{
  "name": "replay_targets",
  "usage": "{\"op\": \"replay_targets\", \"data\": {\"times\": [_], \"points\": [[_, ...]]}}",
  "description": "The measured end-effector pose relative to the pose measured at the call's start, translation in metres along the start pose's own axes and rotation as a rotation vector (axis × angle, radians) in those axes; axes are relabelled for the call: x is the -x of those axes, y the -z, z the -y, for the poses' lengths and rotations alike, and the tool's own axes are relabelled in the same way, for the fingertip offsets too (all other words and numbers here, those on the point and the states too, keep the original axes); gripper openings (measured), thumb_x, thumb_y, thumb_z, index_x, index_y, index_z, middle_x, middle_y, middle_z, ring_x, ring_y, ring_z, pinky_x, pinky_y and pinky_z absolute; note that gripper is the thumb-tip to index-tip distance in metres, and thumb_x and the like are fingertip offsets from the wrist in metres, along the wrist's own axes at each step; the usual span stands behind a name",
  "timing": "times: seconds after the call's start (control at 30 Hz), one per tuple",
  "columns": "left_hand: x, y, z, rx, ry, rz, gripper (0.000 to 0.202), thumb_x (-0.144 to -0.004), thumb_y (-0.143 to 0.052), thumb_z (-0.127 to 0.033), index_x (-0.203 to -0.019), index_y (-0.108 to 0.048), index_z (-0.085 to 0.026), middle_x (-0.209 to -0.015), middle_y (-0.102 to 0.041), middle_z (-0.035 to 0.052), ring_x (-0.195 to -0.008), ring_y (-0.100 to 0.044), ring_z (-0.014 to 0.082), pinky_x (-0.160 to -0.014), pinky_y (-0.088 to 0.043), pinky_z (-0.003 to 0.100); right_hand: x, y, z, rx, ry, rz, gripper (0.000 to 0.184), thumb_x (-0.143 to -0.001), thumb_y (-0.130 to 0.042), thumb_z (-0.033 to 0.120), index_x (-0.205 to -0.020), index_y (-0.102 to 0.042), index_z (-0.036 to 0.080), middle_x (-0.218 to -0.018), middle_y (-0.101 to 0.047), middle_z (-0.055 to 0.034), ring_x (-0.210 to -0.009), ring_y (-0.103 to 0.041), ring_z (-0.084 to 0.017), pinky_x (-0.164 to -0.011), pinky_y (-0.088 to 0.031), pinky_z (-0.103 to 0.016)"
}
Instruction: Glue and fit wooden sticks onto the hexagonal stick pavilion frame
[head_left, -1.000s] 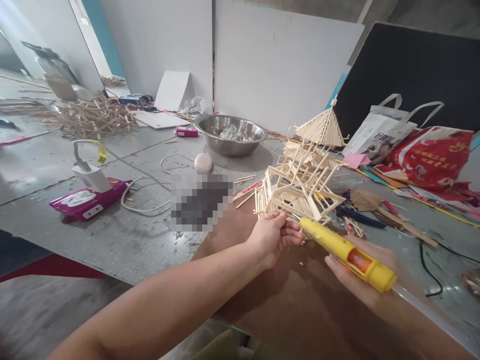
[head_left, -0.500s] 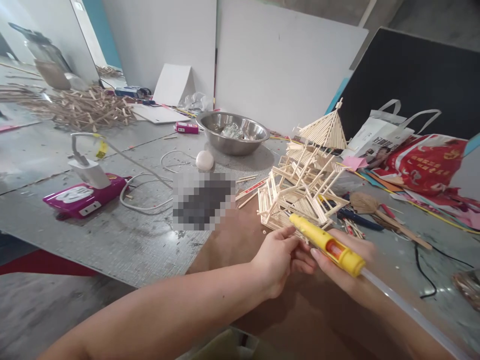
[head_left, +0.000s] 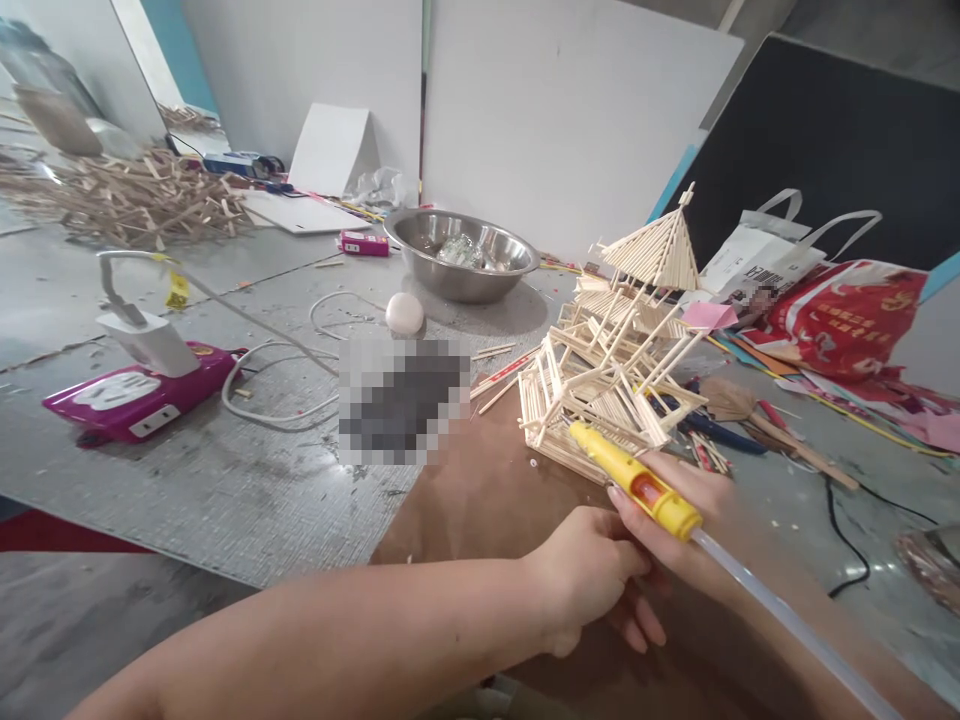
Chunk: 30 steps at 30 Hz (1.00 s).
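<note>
A yellow glue gun [head_left: 626, 480] with a long clear glue stick [head_left: 780, 610] behind it is gripped in my right hand [head_left: 701, 500]. Its tip points at the lower front edge of a small tiered stick pavilion [head_left: 607, 370]. Just below the gun, my left hand [head_left: 592, 565] has thumb and forefinger pressed together and the other fingers curled loosely down. Whatever may be between them is hidden. Under both hands lies a brown board [head_left: 465, 510]. Loose sticks [head_left: 499, 375] rest left of the pavilion.
A steel bowl [head_left: 465, 285], a purple power strip [head_left: 142, 400] with a white charger [head_left: 146, 335], and a blurred-out dark object [head_left: 405, 405] are to the left. Rightward are a wooden-handled brush [head_left: 795, 450], a red bag [head_left: 855, 325] and a glass jar [head_left: 930, 565]. Stick pile [head_left: 142, 195] far left.
My left hand has drawn down and away from the glue gun's tip and the pavilion's base. The gun has shifted slightly left, its tip now close to the pavilion's front edge.
</note>
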<state>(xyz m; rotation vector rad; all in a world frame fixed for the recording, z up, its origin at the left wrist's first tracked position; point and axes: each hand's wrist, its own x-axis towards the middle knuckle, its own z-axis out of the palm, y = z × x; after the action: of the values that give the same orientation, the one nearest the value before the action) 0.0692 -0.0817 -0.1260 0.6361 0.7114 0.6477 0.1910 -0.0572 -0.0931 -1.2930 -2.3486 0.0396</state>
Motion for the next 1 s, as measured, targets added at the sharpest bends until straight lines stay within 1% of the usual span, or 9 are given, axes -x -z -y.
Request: {"op": "replay_targets", "data": {"times": [0.17, 0.33, 0.4, 0.67, 0.9, 1.0], "points": [[0.0024, 0.0000, -0.0030, -0.102, -0.009, 0.004, 0.009, -0.067, -0.049, -0.013, -0.068, -0.058, -0.010, -0.058, -0.052, -0.0018, -0.030, -0.047, 0.0041, -0.027, -0.035, 0.013, -0.0009, -0.0019, 0.0018, 0.038, 0.010, -0.038, 0.016, -0.077, -0.045, 0.035, -0.072, -0.051, 0.021, -0.058, -0.055, -0.0001, -0.051, -0.056, -0.015, -0.048, -0.041, -0.025], [0.0021, 0.0005, -0.0038, -0.142, -0.011, -0.006, 0.010, -0.066, -0.050, -0.013, -0.070, -0.058, -0.011, -0.058, -0.053, -0.0018, -0.030, -0.046, 0.0036, -0.027, -0.035, 0.013, -0.0027, -0.0050, -0.0023, 0.062, 0.066, -0.045, 0.018, -0.077, -0.047, 0.035, -0.065, -0.045, 0.022, -0.053, -0.052, 0.0017, -0.046, -0.052, -0.013, -0.044, -0.038, -0.024], [0.0016, 0.0009, -0.0033, -0.146, -0.008, -0.008, 0.011, -0.067, -0.050, -0.015, -0.072, -0.058, -0.010, -0.058, -0.054, -0.0015, -0.030, -0.045, 0.0034, -0.027, -0.035, 0.013, -0.0028, -0.0061, -0.0042, 0.067, 0.087, -0.049, 0.018, -0.077, -0.048, 0.035, -0.065, -0.044, 0.022, -0.053, -0.052, 0.0022, -0.045, -0.052, -0.013, -0.043, -0.038, -0.023], [0.0013, 0.0004, -0.0025, -0.151, 0.001, -0.008, 0.011, -0.067, -0.051, -0.016, -0.071, -0.059, -0.010, -0.059, -0.054, -0.0014, -0.030, -0.045, 0.0031, -0.027, -0.034, 0.012, -0.0036, -0.0072, -0.0043, 0.094, 0.096, -0.045, 0.020, -0.078, -0.047, 0.037, -0.065, -0.045, 0.021, -0.052, -0.052, 0.0020, -0.045, -0.052, -0.012, -0.043, -0.038, -0.022], [0.0018, 0.0009, -0.0033, -0.144, -0.013, -0.006, 0.007, -0.065, -0.053, -0.018, -0.066, -0.055, -0.011, -0.058, -0.054, -0.0018, -0.029, -0.044, 0.0028, -0.027, -0.034, 0.012, -0.0028, -0.0072, -0.0043, 0.102, 0.108, -0.069, 0.019, -0.078, -0.048, 0.035, -0.065, -0.045, 0.021, -0.053, -0.054, 0.0022, -0.047, -0.055, -0.012, -0.045, -0.039, -0.022], [0.0007, 0.0017, -0.0025, -0.148, -0.007, -0.005, 0.010, -0.065, -0.053, -0.018, -0.070, -0.058, -0.011, -0.058, -0.054, -0.0016, -0.030, -0.045, 0.0030, -0.027, -0.034, 0.012, -0.0038, -0.0081, -0.0046, 0.096, 0.107, -0.066, 0.020, -0.078, -0.048, 0.035, -0.064, -0.044, 0.021, -0.052, -0.054, 0.0023, -0.046, -0.054, -0.013, -0.044, -0.038, -0.022]]}}
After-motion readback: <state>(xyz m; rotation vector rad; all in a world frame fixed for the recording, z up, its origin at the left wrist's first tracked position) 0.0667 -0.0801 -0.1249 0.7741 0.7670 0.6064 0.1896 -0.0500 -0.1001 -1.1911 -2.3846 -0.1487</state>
